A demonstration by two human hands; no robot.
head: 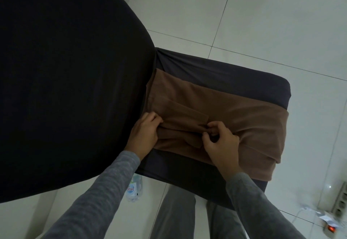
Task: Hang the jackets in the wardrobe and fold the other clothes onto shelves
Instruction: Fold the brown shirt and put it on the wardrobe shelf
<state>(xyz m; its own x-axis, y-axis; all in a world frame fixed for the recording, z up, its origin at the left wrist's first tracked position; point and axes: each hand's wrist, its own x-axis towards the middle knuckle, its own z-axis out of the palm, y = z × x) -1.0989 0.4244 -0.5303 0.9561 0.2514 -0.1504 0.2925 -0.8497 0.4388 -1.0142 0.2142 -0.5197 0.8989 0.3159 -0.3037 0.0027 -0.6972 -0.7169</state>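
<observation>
A brown garment (pixel 234 111) lies spread across the dark-covered seat of a chair (pixel 234 71), its right end hanging over the seat's edge. My left hand (pixel 145 132) grips a bunched fold at the garment's left end, close to the chair's black backrest (pixel 65 69). My right hand (pixel 219 141) pinches a narrow folded strip of the same brown cloth near its middle. Both hands sit about a hand's width apart on the near side of the garment. Grey sleeves cover both forearms.
White tiled floor (pixel 262 13) surrounds the chair. A plastic water bottle (pixel 134 190) lies on the floor under the seat's near left corner. A power strip (pixel 340 199) with cables and a red-lit device (pixel 332 229) sit at the lower right. My grey-trousered legs stand just before the seat.
</observation>
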